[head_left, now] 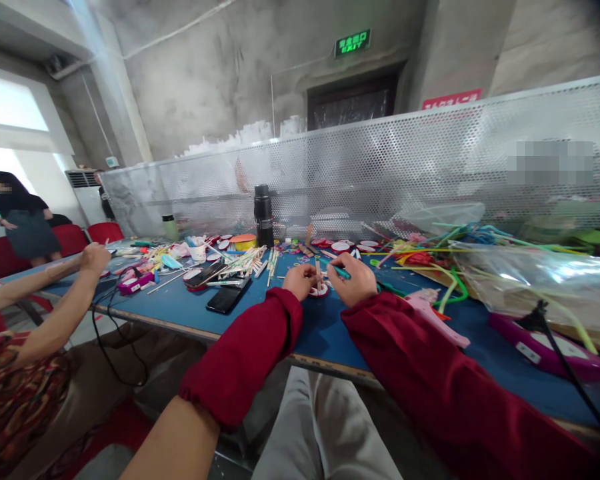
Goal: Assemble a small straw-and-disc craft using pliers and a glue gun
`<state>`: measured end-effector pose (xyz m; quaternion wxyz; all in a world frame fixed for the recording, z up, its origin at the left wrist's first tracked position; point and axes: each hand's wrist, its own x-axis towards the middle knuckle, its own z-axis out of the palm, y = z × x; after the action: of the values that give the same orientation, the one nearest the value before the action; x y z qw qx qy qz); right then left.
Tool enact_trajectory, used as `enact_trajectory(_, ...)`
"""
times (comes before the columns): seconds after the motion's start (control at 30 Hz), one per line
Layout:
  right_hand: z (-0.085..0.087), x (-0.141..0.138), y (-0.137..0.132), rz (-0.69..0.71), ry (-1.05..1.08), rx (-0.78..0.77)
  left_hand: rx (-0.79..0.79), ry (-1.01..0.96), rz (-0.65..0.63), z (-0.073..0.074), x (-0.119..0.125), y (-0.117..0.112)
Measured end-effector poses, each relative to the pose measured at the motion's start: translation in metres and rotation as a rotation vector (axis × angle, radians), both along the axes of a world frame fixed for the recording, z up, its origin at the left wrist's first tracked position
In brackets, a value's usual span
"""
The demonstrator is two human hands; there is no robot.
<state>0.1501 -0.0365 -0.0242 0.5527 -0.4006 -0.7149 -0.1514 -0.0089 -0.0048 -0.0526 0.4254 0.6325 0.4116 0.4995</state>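
Over the blue table point(290, 327), my left hand point(300, 283) is closed, its fingers pinching a flat wooden craft stick point(318, 268) that stands upright. Below the stick lies a small round red-and-white piece point(319, 291); whether the two are joined I cannot tell. My right hand point(356, 277) is wrapped round a teal pen-like tool point(341, 272), its tip pointing left towards the stick. Dark red sleeves cover both my forearms.
A black phone point(226, 297) lies left of my hands, near a pile of paper sticks point(253, 261). Behind stands a black bottle point(263, 217). Pipe cleaners and a clear plastic bag point(525, 280) spread right, near a purple device point(550, 350). A co-worker's hand point(96, 259) is at left.
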Motion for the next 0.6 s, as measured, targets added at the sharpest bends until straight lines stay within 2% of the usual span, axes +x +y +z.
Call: enact_trajectory(0.6, -0.0011, -0.0001, 0.0005, 0.008, 0.003, -0.008, 0.002, 0.001, -0.003, 0.0016, -0.0004, -0.0015)
